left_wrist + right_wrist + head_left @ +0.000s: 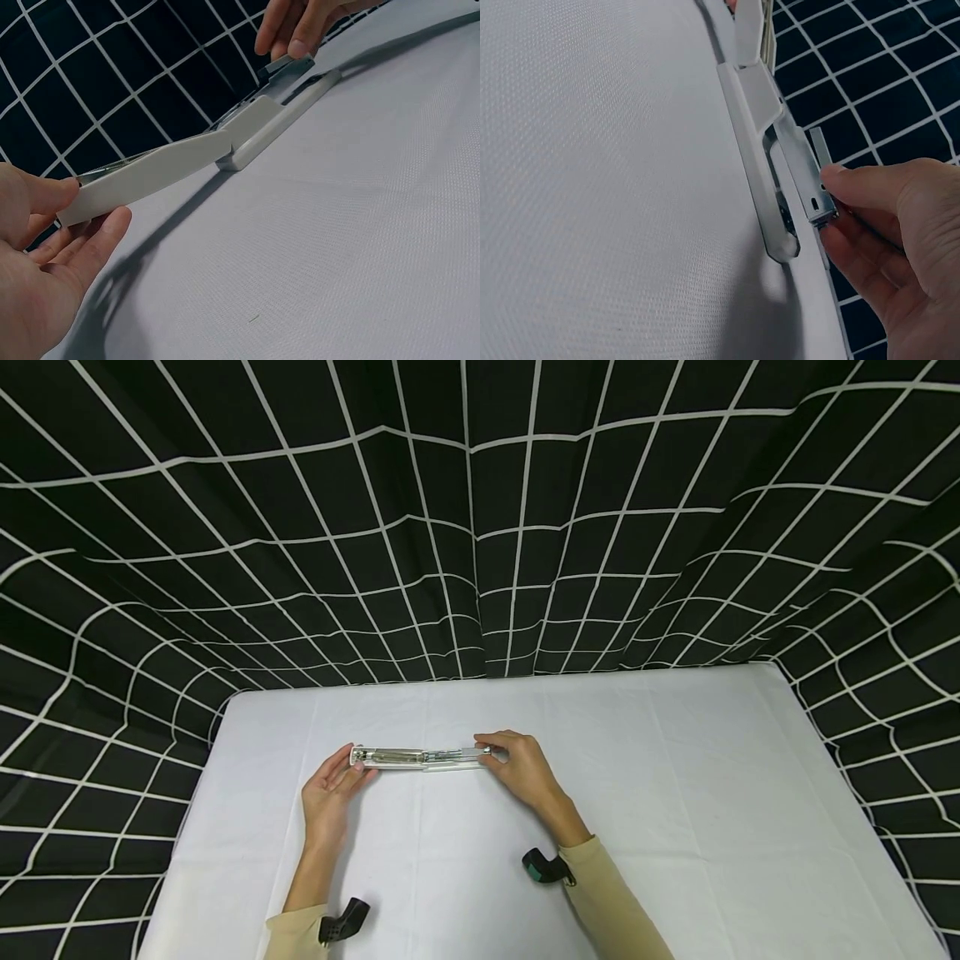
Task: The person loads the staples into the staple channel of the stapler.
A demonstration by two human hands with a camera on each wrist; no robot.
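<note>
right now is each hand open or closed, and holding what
Left hand: closed, gripping the end of the white stapler cover.
Right hand: closed, pinching the metal staple magazine at its tip.

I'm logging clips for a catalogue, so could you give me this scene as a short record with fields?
Object: white stapler, opened out
Cover: white cover swung up and back, tilted
Inside: metal tray exposed above the white base
Left hand: left hand grips the far end of the cover
Right hand: right hand pinches at the metal tray's free end
Surface: table with white cloth
Backdrop: black curtain with white grid
Unclear: whether staples are loaded
</note>
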